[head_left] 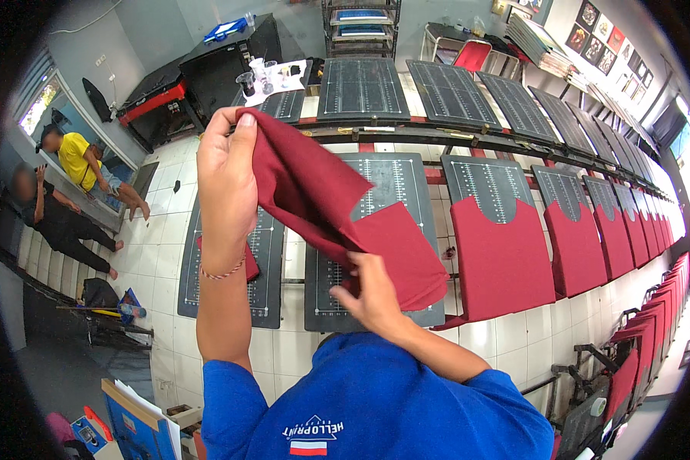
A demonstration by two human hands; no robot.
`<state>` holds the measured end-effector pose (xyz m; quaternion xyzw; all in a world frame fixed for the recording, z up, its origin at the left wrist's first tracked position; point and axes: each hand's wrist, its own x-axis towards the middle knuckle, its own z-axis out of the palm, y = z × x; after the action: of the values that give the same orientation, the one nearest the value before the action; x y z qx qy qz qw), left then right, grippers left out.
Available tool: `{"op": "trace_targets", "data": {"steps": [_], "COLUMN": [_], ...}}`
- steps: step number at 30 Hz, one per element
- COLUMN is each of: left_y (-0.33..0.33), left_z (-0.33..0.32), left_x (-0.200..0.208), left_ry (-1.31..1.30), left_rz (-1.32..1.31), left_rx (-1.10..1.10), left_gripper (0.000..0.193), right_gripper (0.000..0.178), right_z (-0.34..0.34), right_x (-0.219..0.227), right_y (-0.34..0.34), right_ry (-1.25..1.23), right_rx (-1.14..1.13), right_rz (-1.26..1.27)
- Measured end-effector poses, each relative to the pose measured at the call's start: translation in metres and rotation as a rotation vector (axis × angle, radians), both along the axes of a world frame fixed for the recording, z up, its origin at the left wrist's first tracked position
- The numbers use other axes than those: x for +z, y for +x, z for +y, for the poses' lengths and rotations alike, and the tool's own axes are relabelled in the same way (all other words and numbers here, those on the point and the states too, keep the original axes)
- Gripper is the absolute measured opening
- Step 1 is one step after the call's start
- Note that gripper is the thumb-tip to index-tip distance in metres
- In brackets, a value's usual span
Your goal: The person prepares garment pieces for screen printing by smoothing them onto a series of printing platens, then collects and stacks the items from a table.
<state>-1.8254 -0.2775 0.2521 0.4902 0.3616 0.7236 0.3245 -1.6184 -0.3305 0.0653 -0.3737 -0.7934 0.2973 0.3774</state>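
Note:
A dark red fabric piece [307, 169] is lifted at its far left corner, pinched between the thumb and fingers of my left hand [230, 165]. My right hand [372, 287] grips the near edge of the cloth, some of its fingers hidden in the folds. The rest of the cloth slants down over a black printing board [395, 180] with white ruled markings. On the board to the left, a small folded bundle of the same red fabric [251, 263] shows partly behind my left forearm.
To the right, more boards carry flat red cloth panels [501, 261]. A second row of black boards [364, 88] stands beyond a dark rail. Cups [247, 83] rest on white paper at the back. Two people [77, 157] sit at the far left. Red-covered boards [648, 337] line the lower right.

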Motion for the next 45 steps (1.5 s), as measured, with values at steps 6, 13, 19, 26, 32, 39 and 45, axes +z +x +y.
{"op": "trace_targets", "data": {"steps": [6, 13, 19, 26, 32, 39, 45], "left_y": [0.021, 0.05, 0.057, 0.012, -0.069, -0.119, -0.122], "left_z": [0.02, 0.06, 0.068, 0.078, 0.056, 0.004, -0.008], "left_x": [0.029, 0.048, 0.065, 0.085, 0.083, 0.096, 0.107], "left_ry": [0.039, 0.033, 0.134, 0.164, 0.162, 0.067, 0.027], "left_rz": [-0.055, -0.11, -0.161, -0.039, 0.113, 0.136, 0.096], "left_rx": [-0.036, -0.112, -0.083, 0.026, 0.14, -0.065, -0.256], "left_gripper": [0.012, 0.012, 0.012, 0.015, 0.015, 0.016, 0.025], "right_gripper": [0.056, 0.051, 0.061, 0.023, 0.026, 0.061, 0.039], "right_z": [0.03, 0.012, 0.043, 0.085, 0.06, 0.031, 0.03], "right_x": [0.011, 0.0, -0.009, -0.065, 0.017, 0.085, 0.143], "right_y": [0.008, 0.001, 0.025, 0.115, 0.188, 0.258, 0.323], "right_ry": [0.217, 0.329, 0.364, -0.007, -0.117, -0.357, -0.167], "right_rx": [-0.103, -0.267, -0.67, -0.469, -0.061, -0.057, -0.053], "right_rz": [0.073, 0.263, -0.072, -0.084, -0.006, 0.586, 0.931]}}
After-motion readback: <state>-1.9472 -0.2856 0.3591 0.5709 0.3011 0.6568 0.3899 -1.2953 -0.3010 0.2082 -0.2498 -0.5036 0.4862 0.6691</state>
